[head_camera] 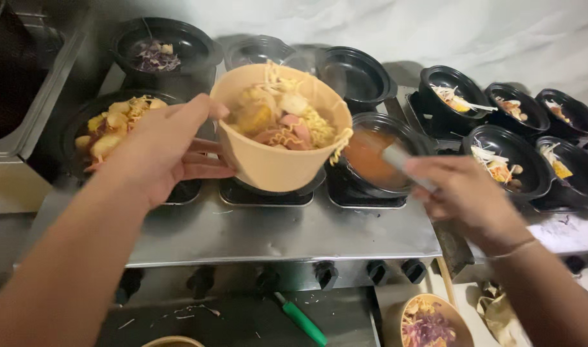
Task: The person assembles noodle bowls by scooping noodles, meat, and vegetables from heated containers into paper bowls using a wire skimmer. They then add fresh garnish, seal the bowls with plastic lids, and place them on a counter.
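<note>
Noodle bowl point(278, 138), a tan paper one, sits tilted in your left hand point(162, 151). Your fingers wrap around its side and hold it up over the steel stove point(275, 234). It is full of yellow noodles, pink sausage bits and pale lumps. Some noodles hang over the rim.

Your right hand point(464, 196) is closed around a ladle handle point(406, 168). The ladle goes down into a black pot of orange soup point(371, 157), just to the right of the bowl.

It looks like you are at the soup step. Next you need to keep the bowl close to the pot and steady, so nothing drips.

More black pots point(519, 157) with bits of food stand in rows on the right. A black pot of yellow food point(114, 125) is behind your left hand. Another has purple cabbage point(156, 58). Down low, a second paper bowl point(429, 324) holds purple cabbage, and a green-handled tool point(300, 318) lies on the worktop point(242, 321). I see no labels or signs.
</note>
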